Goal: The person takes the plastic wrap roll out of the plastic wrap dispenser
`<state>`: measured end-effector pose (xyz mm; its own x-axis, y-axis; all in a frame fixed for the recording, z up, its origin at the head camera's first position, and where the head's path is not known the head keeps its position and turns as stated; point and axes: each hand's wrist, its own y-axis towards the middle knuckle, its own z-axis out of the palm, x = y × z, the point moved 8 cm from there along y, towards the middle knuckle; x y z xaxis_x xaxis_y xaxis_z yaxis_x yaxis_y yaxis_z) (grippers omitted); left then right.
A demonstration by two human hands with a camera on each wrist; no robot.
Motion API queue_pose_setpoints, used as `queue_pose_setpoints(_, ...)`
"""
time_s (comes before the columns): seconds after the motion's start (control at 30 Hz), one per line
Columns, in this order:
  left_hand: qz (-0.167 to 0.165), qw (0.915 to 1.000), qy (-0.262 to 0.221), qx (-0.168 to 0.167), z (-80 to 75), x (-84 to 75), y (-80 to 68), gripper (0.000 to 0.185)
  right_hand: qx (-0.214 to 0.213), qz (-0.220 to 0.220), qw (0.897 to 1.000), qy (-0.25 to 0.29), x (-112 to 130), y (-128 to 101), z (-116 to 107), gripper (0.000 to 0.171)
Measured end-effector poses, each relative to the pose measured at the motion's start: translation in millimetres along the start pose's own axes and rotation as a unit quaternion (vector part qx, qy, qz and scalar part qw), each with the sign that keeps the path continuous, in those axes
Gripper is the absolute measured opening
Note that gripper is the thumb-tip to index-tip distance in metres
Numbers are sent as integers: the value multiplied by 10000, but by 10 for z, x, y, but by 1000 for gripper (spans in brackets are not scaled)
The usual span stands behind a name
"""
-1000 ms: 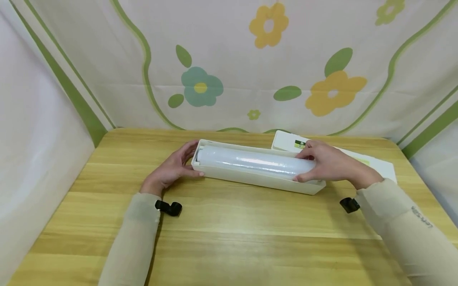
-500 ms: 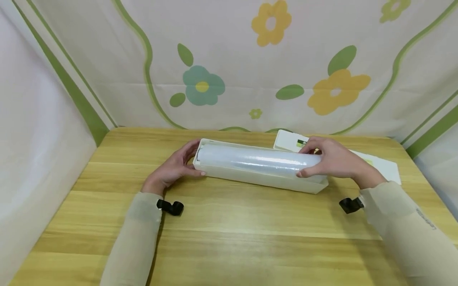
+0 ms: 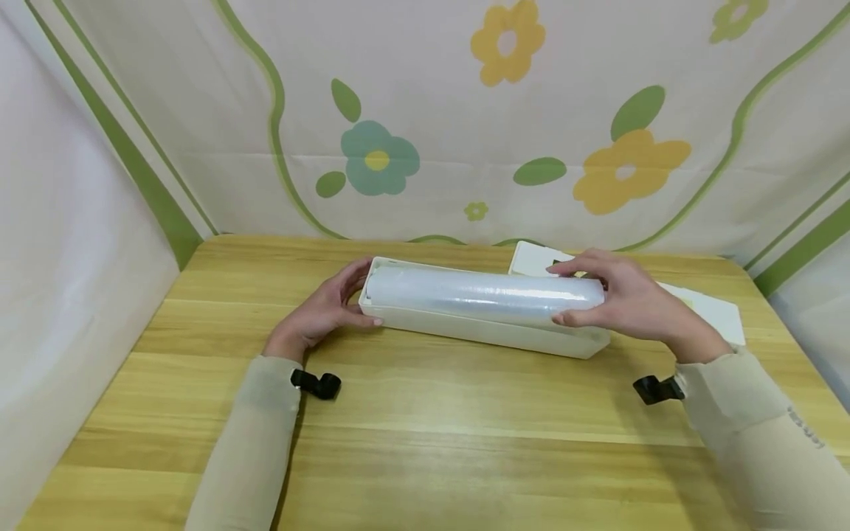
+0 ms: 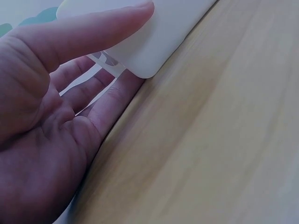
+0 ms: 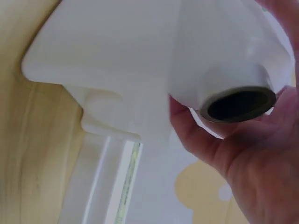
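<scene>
One floral curtain (image 3: 432, 88) is hanging behind one wooden table (image 3: 425, 442). On the table, one long white box (image 3: 458, 329) is lying open in front of one white lid (image 3: 713, 313). One roll of clear film (image 3: 465, 293) is resting its left end inside the box, its right end sitting tilted above the rim. Two hands are working: the left hand (image 3: 325, 306) is gripping the box's left end, while the right hand (image 3: 624, 299) is clamping the roll between thumb and fingers.
</scene>
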<state>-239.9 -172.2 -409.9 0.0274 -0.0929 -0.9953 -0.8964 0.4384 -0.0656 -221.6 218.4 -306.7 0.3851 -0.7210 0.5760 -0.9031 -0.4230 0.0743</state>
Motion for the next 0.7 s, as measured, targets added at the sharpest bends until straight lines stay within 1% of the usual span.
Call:
queue_pose_setpoints(0.07,-37,10000,17,-19,-8,7,-6,111,-63,-128,9999,70,19,8,51,55)
queue_pose_setpoints(0.17,-97,9999,22,-61,-22,23,-7,111,-113,-269,9996,-66,61,38,140,59)
queue_pose_setpoints(0.3,-98,9999,41,-59,-27,31,-3,112,-64,-178,9992,-344,78,78,206,84)
queue_pose_setpoints(0.37,-98,9999,15,-50,-24,31,-1,112,17,-136,9988,-475,84,90,211,88)
queue_pose_setpoints(0.43,-101,9999,-7,-35,-19,34,1,113,79,-201,9977,-640,105,102,205,83)
queue_pose_setpoints(0.57,-142,9999,-69,-27,-17,36,2,115,213,-328,9952,-901,159,130,204,64)
queue_pose_setpoints(0.63,-143,9999,-92,-26,-15,35,5,115,288,-299,9945,-957,172,139,212,60)
queue_pose_setpoints(0.7,-143,9998,-118,-26,-13,35,9,115,364,-267,9951,-882,178,141,227,60)
